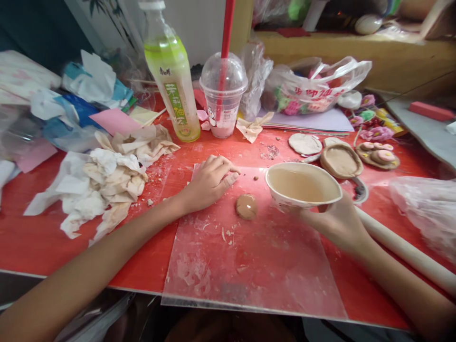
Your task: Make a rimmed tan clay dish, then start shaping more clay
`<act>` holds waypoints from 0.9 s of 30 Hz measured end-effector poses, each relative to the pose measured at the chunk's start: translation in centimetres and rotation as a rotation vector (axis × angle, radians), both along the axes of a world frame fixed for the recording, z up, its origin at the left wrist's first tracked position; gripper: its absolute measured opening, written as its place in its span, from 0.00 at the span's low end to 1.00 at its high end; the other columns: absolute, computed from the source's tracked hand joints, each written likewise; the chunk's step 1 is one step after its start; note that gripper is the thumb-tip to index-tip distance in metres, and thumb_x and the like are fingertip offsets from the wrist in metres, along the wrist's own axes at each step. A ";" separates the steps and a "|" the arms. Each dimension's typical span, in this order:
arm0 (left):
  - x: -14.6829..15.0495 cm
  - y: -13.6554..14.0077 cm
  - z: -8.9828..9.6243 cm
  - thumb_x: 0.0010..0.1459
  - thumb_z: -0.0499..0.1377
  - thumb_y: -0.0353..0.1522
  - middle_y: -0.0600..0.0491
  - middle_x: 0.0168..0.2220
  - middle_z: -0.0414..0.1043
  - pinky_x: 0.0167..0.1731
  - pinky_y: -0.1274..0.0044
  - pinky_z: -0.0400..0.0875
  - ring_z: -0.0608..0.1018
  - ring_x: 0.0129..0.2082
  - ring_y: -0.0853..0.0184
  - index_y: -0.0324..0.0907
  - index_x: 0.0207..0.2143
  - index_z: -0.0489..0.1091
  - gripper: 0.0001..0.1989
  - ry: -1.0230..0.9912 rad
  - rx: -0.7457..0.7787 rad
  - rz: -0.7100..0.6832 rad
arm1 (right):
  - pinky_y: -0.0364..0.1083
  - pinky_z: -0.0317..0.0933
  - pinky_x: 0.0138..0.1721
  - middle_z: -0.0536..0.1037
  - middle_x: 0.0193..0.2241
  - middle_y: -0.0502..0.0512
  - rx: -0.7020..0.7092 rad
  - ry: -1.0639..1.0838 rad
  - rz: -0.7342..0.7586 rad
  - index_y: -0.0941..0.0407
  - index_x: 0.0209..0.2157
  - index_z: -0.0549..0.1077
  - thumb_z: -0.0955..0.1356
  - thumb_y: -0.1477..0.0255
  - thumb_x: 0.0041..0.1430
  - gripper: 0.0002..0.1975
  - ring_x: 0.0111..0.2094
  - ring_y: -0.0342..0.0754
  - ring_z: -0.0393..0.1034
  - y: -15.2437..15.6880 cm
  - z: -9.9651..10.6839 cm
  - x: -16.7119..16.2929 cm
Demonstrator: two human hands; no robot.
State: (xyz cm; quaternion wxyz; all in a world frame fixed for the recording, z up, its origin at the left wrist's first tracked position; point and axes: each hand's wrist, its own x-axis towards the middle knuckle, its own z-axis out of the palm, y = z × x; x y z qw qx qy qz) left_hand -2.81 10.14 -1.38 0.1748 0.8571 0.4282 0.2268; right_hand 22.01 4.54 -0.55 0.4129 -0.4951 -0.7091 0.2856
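Note:
My right hand point(340, 223) grips a paper cup point(285, 202) of cloudy brownish water, its rim squeezed into an oval. The cup is held above the right part of a clear plastic sheet point(249, 270). A round, flattened lump of brown clay point(245, 207) lies on the sheet between my hands, its top wet and shiny. Just left of the clay, my left hand point(213, 183) rests at the sheet's far edge, fingers loosely bent and thumb stretched out, holding nothing. Clay crumbs point(228, 233) are scattered near the lump.
Crumpled tissues point(103, 185) lie at left. A drink bottle point(174, 90) and a domed plastic cup point(223, 109) with a red straw stand behind. Clay pieces point(341, 161), a filled plastic bag point(302, 90) and a pale rolling rod point(402, 244) are on the right.

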 end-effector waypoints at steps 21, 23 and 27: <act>0.0 -0.3 -0.4 0.66 0.46 0.36 0.52 0.41 0.69 0.47 0.71 0.59 0.66 0.42 0.65 0.41 0.40 0.70 0.14 0.036 0.088 -0.026 | 0.54 0.62 0.53 0.76 0.48 0.56 0.016 0.104 0.037 0.55 0.47 0.71 0.73 0.67 0.46 0.25 0.49 0.53 0.70 9.7 0.5 -1.8; 0.0 -0.4 -0.3 0.66 0.46 0.36 0.52 0.42 0.69 0.46 0.70 0.58 0.66 0.42 0.65 0.41 0.41 0.69 0.14 0.053 0.095 -0.025 | 0.54 0.61 0.53 0.75 0.49 0.58 -0.038 0.117 0.061 0.57 0.49 0.70 0.74 0.67 0.44 0.28 0.50 0.53 0.69 11.1 0.2 -2.0; 0.0 -0.4 -0.3 0.66 0.45 0.37 0.53 0.42 0.69 0.46 0.71 0.58 0.66 0.42 0.66 0.42 0.41 0.69 0.15 0.057 0.090 -0.025 | 0.55 0.60 0.53 0.73 0.51 0.59 -0.127 0.108 0.136 0.57 0.50 0.68 0.74 0.66 0.42 0.31 0.51 0.54 0.68 13.2 -0.5 -1.9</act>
